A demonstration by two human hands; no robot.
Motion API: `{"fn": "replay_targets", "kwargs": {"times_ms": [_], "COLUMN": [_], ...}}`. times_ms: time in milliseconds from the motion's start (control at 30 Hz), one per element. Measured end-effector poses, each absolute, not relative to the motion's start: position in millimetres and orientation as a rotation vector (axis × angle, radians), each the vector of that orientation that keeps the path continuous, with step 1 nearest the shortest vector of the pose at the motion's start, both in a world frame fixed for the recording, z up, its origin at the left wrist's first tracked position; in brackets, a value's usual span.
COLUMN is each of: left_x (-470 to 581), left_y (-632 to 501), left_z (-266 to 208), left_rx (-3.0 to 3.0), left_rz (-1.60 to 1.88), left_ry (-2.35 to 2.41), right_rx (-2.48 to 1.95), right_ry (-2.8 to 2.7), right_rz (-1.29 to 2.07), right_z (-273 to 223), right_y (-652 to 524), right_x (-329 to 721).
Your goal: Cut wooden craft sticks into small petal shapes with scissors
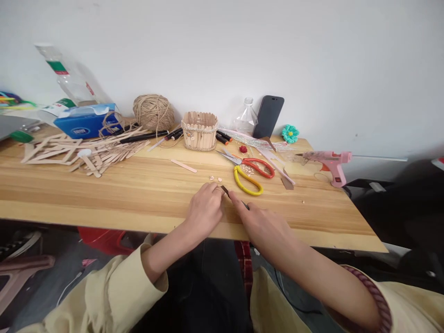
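My right hand (258, 219) is closed around a craft knife (225, 190), its dark blade pointing up and left toward my left fingers. My left hand (207, 208) rests on the table with its fingers pinched together beside the blade. What those fingers press on is mostly hidden, so I cannot make it out. Small wood chips (215, 178) lie just beyond my left fingertips. A single popsicle stick (183, 166) lies flat farther back. Scissors with one red and one yellow handle (248, 180) lie spread apart beyond my right hand.
At the back stand a small stick basket (200, 134), a twine ball (153, 112), a clear bottle (245, 118) and a leaning phone (268, 116). A pink glue gun (331, 164) lies at right. Popsicle sticks (62, 150) are heaped at left near a blue packet (86, 124).
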State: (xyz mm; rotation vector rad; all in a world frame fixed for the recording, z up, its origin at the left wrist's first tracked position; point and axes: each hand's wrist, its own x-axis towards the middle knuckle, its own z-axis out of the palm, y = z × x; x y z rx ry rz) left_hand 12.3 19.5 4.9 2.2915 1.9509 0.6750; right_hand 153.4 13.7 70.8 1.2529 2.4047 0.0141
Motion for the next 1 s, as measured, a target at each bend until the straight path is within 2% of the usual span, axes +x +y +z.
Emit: {"fn": "replay_targets", "kwargs": {"times_ms": [1000], "left_x": [13.5], "left_y": [18.7], "left_z": [6.4], "left_rx": [2.317], "left_rz": [0.644], "left_ry": [1.954], "right_rx": [1.237], "right_ry": [2.42], "right_rz": [-0.004], "right_z": [72.5], "right_y": [14.3], "right_x": [150.9]}}
